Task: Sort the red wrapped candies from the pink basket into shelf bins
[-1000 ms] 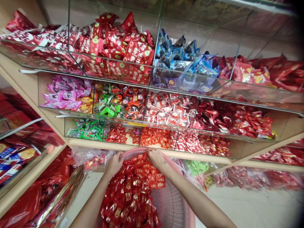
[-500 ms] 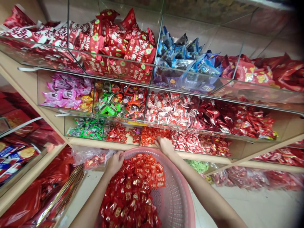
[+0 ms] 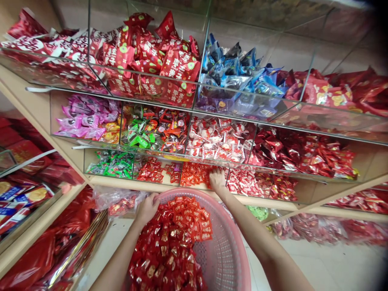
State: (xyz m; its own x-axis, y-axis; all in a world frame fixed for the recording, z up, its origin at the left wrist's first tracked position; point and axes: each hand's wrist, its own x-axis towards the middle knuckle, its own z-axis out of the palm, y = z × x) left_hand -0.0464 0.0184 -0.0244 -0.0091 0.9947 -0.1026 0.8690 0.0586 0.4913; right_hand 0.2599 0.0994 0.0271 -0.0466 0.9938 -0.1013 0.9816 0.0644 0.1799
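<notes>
A pink plastic basket stands low in front of me. In it lie many dark red wrapped candies, with a heap of orange-red candy packets at the far side. My left hand is closed on the basket's far left rim. Beyond the rim, my right hand reaches into a bottom-row compartment, at the right end of its orange-red packets. Its fingers are bent downward and look slightly apart; their tips are hidden.
Clear dividers split the wooden shelf into compartments of wrapped sweets. Clear shelf fronts overhang the bottom row. Bagged goods lie beneath. Red packages stand at the left.
My right hand has moved right and slightly deeper into the compartment, from the middle of the packets toward the right divider. My left hand stays on the basket rim.
</notes>
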